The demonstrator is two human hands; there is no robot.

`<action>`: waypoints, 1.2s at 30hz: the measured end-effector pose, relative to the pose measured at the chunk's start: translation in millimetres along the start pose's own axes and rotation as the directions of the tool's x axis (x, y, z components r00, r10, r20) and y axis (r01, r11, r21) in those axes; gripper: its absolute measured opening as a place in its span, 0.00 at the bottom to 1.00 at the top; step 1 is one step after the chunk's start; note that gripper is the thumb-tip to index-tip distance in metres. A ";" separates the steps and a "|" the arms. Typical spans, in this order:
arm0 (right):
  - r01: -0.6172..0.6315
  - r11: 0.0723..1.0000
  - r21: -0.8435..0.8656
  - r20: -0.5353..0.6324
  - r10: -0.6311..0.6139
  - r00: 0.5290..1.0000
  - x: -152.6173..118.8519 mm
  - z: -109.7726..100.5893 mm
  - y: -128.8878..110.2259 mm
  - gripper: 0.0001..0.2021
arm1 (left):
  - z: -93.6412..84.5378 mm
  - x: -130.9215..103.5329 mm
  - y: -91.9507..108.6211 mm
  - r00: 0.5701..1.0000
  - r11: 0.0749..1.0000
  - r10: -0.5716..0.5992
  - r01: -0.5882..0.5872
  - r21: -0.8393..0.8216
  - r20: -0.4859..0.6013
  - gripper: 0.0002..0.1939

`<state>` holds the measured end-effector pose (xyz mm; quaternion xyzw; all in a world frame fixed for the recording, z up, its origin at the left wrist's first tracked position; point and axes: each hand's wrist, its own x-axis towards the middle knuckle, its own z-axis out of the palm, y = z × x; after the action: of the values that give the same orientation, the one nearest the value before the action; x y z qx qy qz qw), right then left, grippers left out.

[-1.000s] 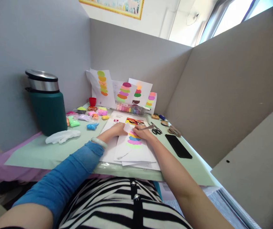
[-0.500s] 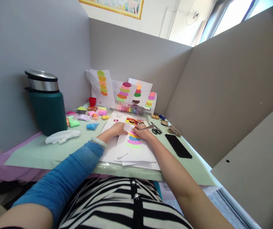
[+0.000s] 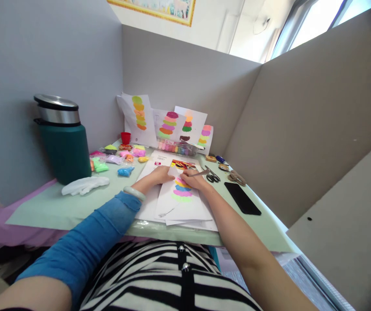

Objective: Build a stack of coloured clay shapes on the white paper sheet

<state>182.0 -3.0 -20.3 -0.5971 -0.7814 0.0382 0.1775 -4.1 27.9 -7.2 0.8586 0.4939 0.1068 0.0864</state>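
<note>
A white sheet of paper (image 3: 169, 203) carries stacked bands of pink, yellow, blue, purple and light green, with a small dark scribble near its lower left corner. My left hand (image 3: 160, 175) is at the sheet's upper left, thumb and fingers closed on its edge. Over the top of the coloured bands, my right hand (image 3: 193, 179) grips a slim grey pen-like tool (image 3: 202, 172), whose tip is hidden by the fingers. More white paper and a printed pad (image 3: 159, 157) lie underneath.
Small bags of coloured clay (image 3: 126, 171) and a green flask (image 3: 65, 147) stand left, near a crumpled white tissue (image 3: 84, 185). Scissors (image 3: 213, 176) and a black phone (image 3: 242, 198) lie right. Painted sheets (image 3: 138, 116) lean behind a clear box of colours (image 3: 177, 147).
Almost nothing differs. Both hands keep their places on the sheet, with at most a very slight shift of the fingers.
</note>
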 end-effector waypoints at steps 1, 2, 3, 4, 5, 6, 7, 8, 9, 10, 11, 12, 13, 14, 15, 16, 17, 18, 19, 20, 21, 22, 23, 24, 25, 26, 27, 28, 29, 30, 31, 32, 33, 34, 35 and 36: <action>0.002 1.000 0.001 -0.001 -0.002 1.000 0.0 0.2 0.3 0.15 | -0.1 0.0 0.1 1.000 1.000 -0.002 0.002 0.004 0.002 0.21; 0.005 1.000 0.001 -0.002 -0.005 1.000 0.1 0.4 0.7 0.15 | -0.1 0.2 0.0 1.000 1.000 -0.003 0.003 0.011 0.004 0.22; 0.007 1.000 0.001 -0.002 -0.007 1.000 0.2 0.7 1.0 0.14 | 0.0 0.4 0.0 1.000 1.000 -0.005 0.005 0.018 0.007 0.22; 0.008 1.000 -0.001 -0.002 -0.008 1.000 0.4 0.8 1.2 0.14 | 0.1 0.7 -0.1 1.000 1.000 -0.005 0.005 0.026 0.010 0.22; 0.009 1.000 -0.002 -0.001 -0.009 1.000 0.6 0.9 1.3 0.15 | 0.1 0.9 -0.2 1.000 0.999 -0.004 0.003 0.032 0.012 0.23; 0.009 1.000 -0.005 0.000 -0.009 1.000 0.7 1.0 1.3 0.15 | 0.0 1.0 -0.2 1.000 0.999 -0.003 0.003 0.037 0.014 0.23; 0.009 1.000 -0.008 0.001 -0.009 1.000 0.9 0.9 1.2 0.15 | -0.2 0.9 -0.1 1.000 0.999 -0.003 0.003 0.039 0.015 0.24; 0.008 1.000 -0.011 0.003 -0.008 1.000 1.0 0.8 1.0 0.15 | -0.5 0.6 0.2 1.000 0.999 -0.005 0.004 0.040 0.015 0.24; 0.008 1.000 -0.015 0.004 -0.008 1.000 1.0 0.6 0.6 0.15 | -0.9 0.1 0.5 1.000 0.999 -0.005 0.004 0.038 0.015 0.24; 0.009 1.000 -0.018 0.005 -0.009 1.000 1.0 0.4 0.2 0.15 | -1.4 -0.5 0.8 1.000 0.999 -0.005 0.005 0.033 0.015 0.23; 0.008 1.000 -0.020 0.006 -0.008 1.000 0.9 0.1 -0.2 0.15 | -1.8 -1.1 1.1 1.000 1.000 -0.003 0.003 0.027 0.017 0.23; 0.006 1.000 -0.022 0.007 -0.006 1.000 0.7 -0.1 -0.7 0.15 | -2.2 -1.7 1.3 1.000 1.000 0.002 -0.002 0.021 0.018 0.22; 0.004 1.000 -0.024 0.008 -0.004 1.000 0.5 -0.4 -1.1 0.15 | -2.4 -2.0 1.4 1.000 1.000 0.008 -0.009 0.016 0.020 0.21; 0.000 1.000 -0.025 0.008 0.000 1.000 0.3 -0.6 -1.5 0.15 | -2.5 -2.2 1.4 1.000 1.000 0.013 -0.013 0.014 0.021 0.21; -0.001 1.000 -0.025 0.008 0.001 1.000 0.0 -0.8 -1.8 0.15 | -2.3 -2.0 1.2 1.000 1.000 0.017 -0.017 0.016 0.020 0.20; -0.001 1.000 -0.023 0.008 0.001 1.000 -0.2 -0.9 -2.0 0.15 | -2.0 -1.6 1.0 1.000 1.000 0.020 -0.020 0.020 0.017 0.20; -0.001 1.000 -0.020 0.009 0.001 1.000 -0.3 -1.0 -2.1 0.15 | -1.5 -1.0 0.7 1.000 0.999 0.023 -0.023 0.025 0.012 0.20; 0.000 1.000 -0.015 0.009 0.000 1.000 -0.4 -1.1 -2.1 0.15 | -1.0 -0.4 0.4 1.000 0.999 0.026 -0.027 0.029 0.008 0.20; 0.000 1.000 -0.010 0.008 0.000 1.000 -0.5 -1.3 -2.2 0.15 | -0.6 0.1 0.2 1.000 0.999 0.031 -0.031 0.032 0.003 0.20; -0.002 1.000 -0.005 0.008 0.002 1.000 -0.6 -1.5 -2.3 0.15 | -0.3 0.5 0.2 0.999 0.999 0.035 -0.035 0.035 -0.001 0.20; -0.006 1.000 -0.001 0.008 0.006 1.000 -0.6 -1.7 -2.4 0.15 | -0.1 0.6 0.3 0.999 0.999 0.035 -0.035 0.036 -0.003 0.20; -0.013 1.000 0.001 0.009 0.013 1.000 -0.7 -2.0 -2.7 0.15 | -0.2 0.5 0.6 0.999 0.999 0.033 -0.032 0.036 -0.005 0.20; -0.018 1.000 0.002 0.011 0.018 1.000 -0.8 -2.3 -3.0 0.15 | -0.3 0.2 1.0 1.000 0.999 0.028 -0.028 0.038 -0.006 0.21; -0.022 1.000 0.002 0.014 0.022 1.000 -0.8 -2.6 -3.4 0.15 | -0.6 -0.2 1.5 1.000 0.999 0.024 -0.024 0.040 -0.006 0.21; -0.025 1.000 0.001 0.017 0.025 1.000 -0.9 -2.8 -3.7 0.15 | -0.8 -0.5 2.0 1.000 0.999 0.020 -0.020 0.043 -0.006 0.21; -0.027 1.000 -0.001 0.018 0.027 0.999 -1.0 -3.0 -3.9 0.15 | -1.0 -0.8 2.3 1.000 0.999 0.019 -0.019 0.046 -0.006 0.21; -0.026 1.000 -0.002 0.017 0.026 1.000 -1.1 -3.0 -4.1 0.15 | -1.0 -0.9 2.5 1.000 0.999 0.016 -0.016 0.050 -0.006 0.21; -0.023 1.000 -0.003 0.015 0.023 1.000 -1.1 -2.9 -4.0 0.15 | -0.8 -0.7 2.5 1.000 0.998 0.012 -0.012 0.056 -0.005 0.22; -0.020 1.000 -0.002 0.012 0.020 1.000 -1.2 -2.7 -3.9 0.15 | -0.4 -0.4 2.3 1.000 0.998 0.007 -0.007 0.065 -0.004 0.22; -0.017 1.000 -0.001 0.012 0.017 1.000 -1.2 -2.4 -3.7 0.15 | 0.2 0.2 2.0 1.000 0.997 0.004 -0.004 0.073 -0.003 0.22; -0.014 1.000 0.000 0.012 0.014 1.000 -1.1 -2.2 -3.4 0.15 | 0.8 0.8 1.7 1.000 0.997 0.003 -0.003 0.082 -0.001 0.22; -0.011 1.000 0.001 0.013 0.011 1.000 -1.0 -2.0 -3.1 0.15 | 1.5 1.4 1.3 1.000 0.996 0.004 -0.004 0.090 0.001 0.23; -0.010 1.000 0.000 0.014 0.010 1.000 -0.9 -1.9 -2.9 0.15 | 2.2 1.9 0.9 1.000 0.995 0.008 -0.008 0.095 0.002 0.23; -0.008 1.000 -0.003 0.015 0.008 1.000 -0.7 -1.8 -2.8 0.15 | 2.7 2.3 0.6 1.000 0.995 0.013 -0.013 0.099 0.003 0.23; -0.006 1.000 -0.006 0.014 0.006 1.000 -0.6 -1.8 -2.7 0.15 | 3.2 2.6 0.4 1.000 0.995 0.015 -0.015 0.101 0.004 0.24; -0.003 1.000 -0.011 0.014 0.004 1.000 -0.4 -1.9 -2.7 0.15 | 3.5 2.8 0.2 1.000 0.994 0.013 -0.013 0.105 0.005 0.24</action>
<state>180.1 -4.4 -17.9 -0.5991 -0.7818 0.0387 0.1687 -1.7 30.1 -10.2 0.8653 0.4931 0.0793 0.0417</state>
